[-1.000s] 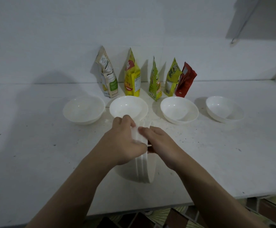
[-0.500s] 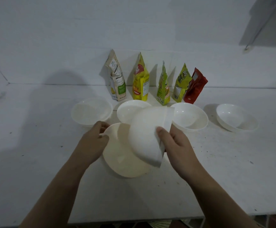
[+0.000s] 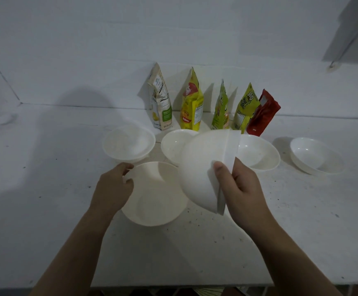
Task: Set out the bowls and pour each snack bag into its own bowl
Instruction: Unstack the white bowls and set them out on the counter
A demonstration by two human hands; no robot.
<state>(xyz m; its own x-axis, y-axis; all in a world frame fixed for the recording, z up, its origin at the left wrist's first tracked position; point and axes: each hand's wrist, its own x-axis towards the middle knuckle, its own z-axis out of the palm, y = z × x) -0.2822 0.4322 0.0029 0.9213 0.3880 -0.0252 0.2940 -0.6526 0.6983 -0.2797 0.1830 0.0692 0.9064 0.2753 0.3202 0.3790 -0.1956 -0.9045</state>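
1. At the centre of the frame, the right hand (image 3: 241, 190) holds a white bowl (image 3: 203, 169) tipped on edge, its rounded underside turned to the left of the frame and its mouth to the right. There may be a second bowl nested in it, since two rim lines show near the thumb, but I cannot tell for sure.
2. The thumb (image 3: 221, 174) of that hand presses on the outer wall near the rim, and the other fingers are curled behind the rim, so it is a pinch across the wall.
3. Just left of and below the tipped bowl, a cream bowl (image 3: 156, 197) sits upright on the white counter (image 3: 45, 189). The left hand (image 3: 114, 189) grips its near-left rim, fingers curled over the edge.
4. The relation that matters: the tipped bowl hangs above the right part of the cream bowl and overlaps it in the view, and its rim runs from lower centre up toward the upper right.
5. Behind, in a row across the middle of the frame, four white bowls stand open: far left bowl (image 3: 129, 144), second bowl (image 3: 171, 144), third bowl (image 3: 259, 153), far right bowl (image 3: 317, 155).
6. Against the wall stand five snack bags: a beige-and-green bag (image 3: 161, 99), a yellow bag (image 3: 192, 103), a narrow green bag (image 3: 222, 107), a yellow-green bag (image 3: 245, 107) and a red bag (image 3: 263, 113), all upright and seemingly unopened.
7. Judging by this, the bowls are being set out and pouring is not yet begun. The right hand is nearer any free spot on the right, and the tipped bowl needs turning mouth-up before it goes down.
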